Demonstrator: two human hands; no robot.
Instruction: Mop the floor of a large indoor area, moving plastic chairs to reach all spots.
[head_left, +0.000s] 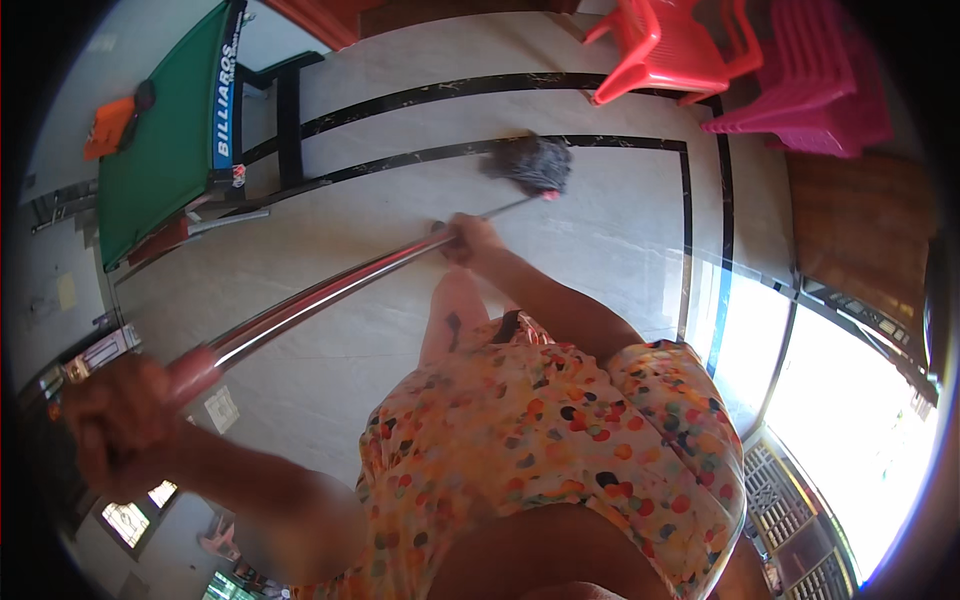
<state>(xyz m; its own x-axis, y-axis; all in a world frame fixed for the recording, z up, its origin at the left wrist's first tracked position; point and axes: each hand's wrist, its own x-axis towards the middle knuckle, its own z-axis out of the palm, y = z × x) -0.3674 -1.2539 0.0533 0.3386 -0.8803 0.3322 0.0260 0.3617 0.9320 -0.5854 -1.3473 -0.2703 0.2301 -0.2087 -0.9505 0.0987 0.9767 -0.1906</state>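
A mop's metal handle (322, 300) runs diagonally across the view. My left hand (120, 420) is closed around the pink grip at its upper end, at the far left. Farther down the pole, near the centre, my right hand (471, 238) holds the shaft. The mop's grey head (532, 163), with a pink connector, rests on the pale tiled floor (615, 210), over a black border strip. The mop head is slightly blurred.
A green-topped billiard table (169, 142) stands at the left, with an orange object (109, 127) on it. A red plastic chair (664, 52) and stacked magenta chairs (817, 82) are at upper right. A bright doorway (840, 405) lies at lower right.
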